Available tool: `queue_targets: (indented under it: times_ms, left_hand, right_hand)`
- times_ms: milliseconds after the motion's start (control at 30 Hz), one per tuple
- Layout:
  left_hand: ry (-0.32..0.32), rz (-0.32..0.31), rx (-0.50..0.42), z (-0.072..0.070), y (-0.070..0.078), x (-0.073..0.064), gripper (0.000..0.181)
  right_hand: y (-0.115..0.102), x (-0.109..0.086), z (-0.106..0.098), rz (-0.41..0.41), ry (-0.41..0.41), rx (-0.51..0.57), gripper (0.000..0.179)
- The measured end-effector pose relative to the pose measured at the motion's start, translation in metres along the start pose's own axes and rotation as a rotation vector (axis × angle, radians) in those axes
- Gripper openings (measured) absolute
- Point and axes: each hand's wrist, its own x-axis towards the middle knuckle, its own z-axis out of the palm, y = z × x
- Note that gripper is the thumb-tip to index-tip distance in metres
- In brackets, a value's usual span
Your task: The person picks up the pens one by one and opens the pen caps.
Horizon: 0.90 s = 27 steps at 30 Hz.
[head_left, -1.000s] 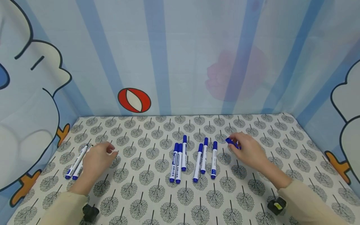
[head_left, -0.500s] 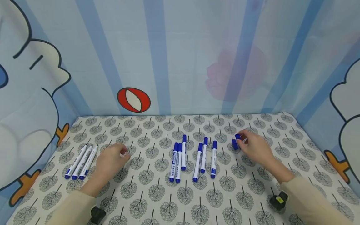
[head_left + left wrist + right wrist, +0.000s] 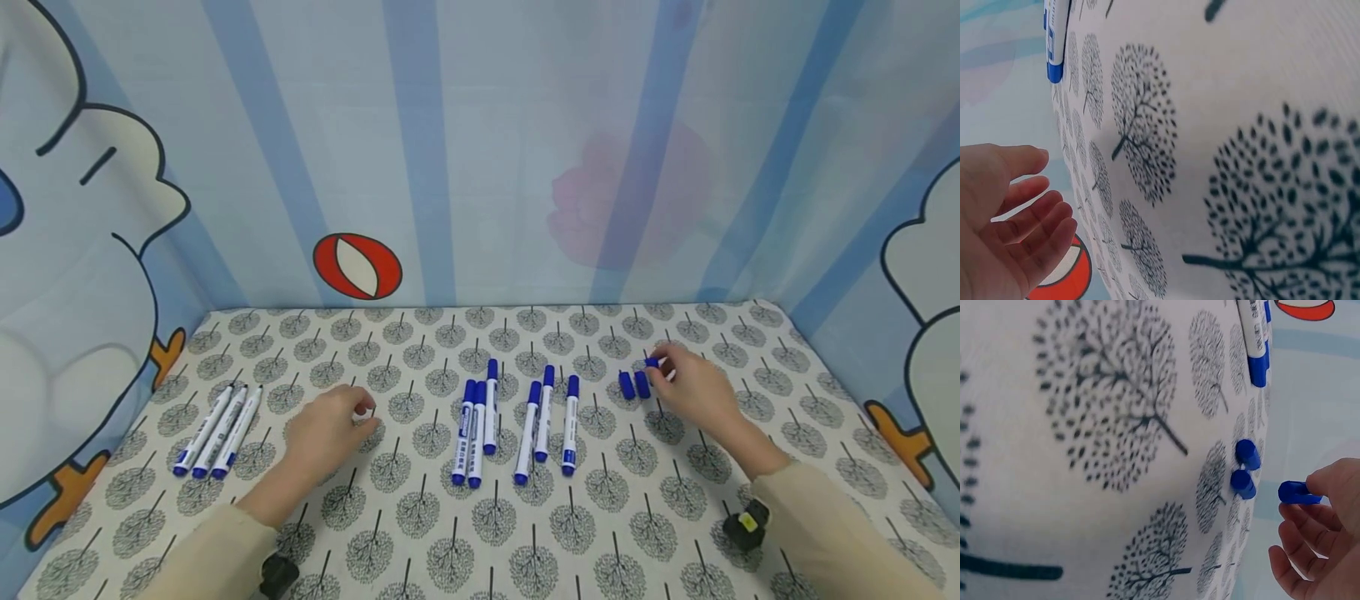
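Note:
Between thumb and fingertips my right hand [image 3: 697, 393] pinches a blue marker cap [image 3: 1297, 492], held just over the cloth in the right wrist view. To its left in the head view, two more blue caps [image 3: 626, 386] lie side by side on the table. My left hand [image 3: 327, 431] holds nothing; its fingers are relaxed and loosely curved above the cloth. Three uncapped white markers [image 3: 222, 432] lie side by side at the left, black tips pointing away. Capped markers with blue caps [image 3: 491, 407] lie in the middle, between my hands.
The table [image 3: 420, 558] bears a cloth printed with dark trees. Behind it hangs a blue-striped curtain [image 3: 495, 167] with cartoon figures, which also closes in the left and right sides.
My left hand has moved right, away from the uncapped markers, now three in full view. My right hand has set down two caps in a row and shifted slightly right with another.

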Motion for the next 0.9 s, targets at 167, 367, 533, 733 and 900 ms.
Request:
queue_targets:
  times_ms: [167, 367, 533, 733, 900]
  left_hand:
    - [0.008, 0.029, -0.006, 0.002, 0.005, 0.001, 0.019]
    - [-0.014, 0.037, -0.017, 0.003, 0.011, 0.004, 0.019]
    - [-0.021, 0.045, -0.032, 0.005, 0.015, 0.005, 0.019]
    - [-0.009, 0.069, -0.066, 0.009, 0.022, 0.007, 0.019]
    - [0.008, 0.113, -0.056, 0.012, 0.029, 0.01, 0.019]
  right_hand:
    - [0.011, 0.001, 0.001, 0.043, -0.044, -0.002, 0.032]
    - [0.017, 0.003, 0.002, 0.101, -0.1, -0.02, 0.029]
    - [0.018, 0.004, 0.003, 0.121, -0.117, -0.024, 0.027]
    - [0.02, 0.005, 0.006, 0.129, -0.125, -0.029, 0.027]
    - [0.023, 0.008, 0.01, 0.131, -0.135, -0.041, 0.03]
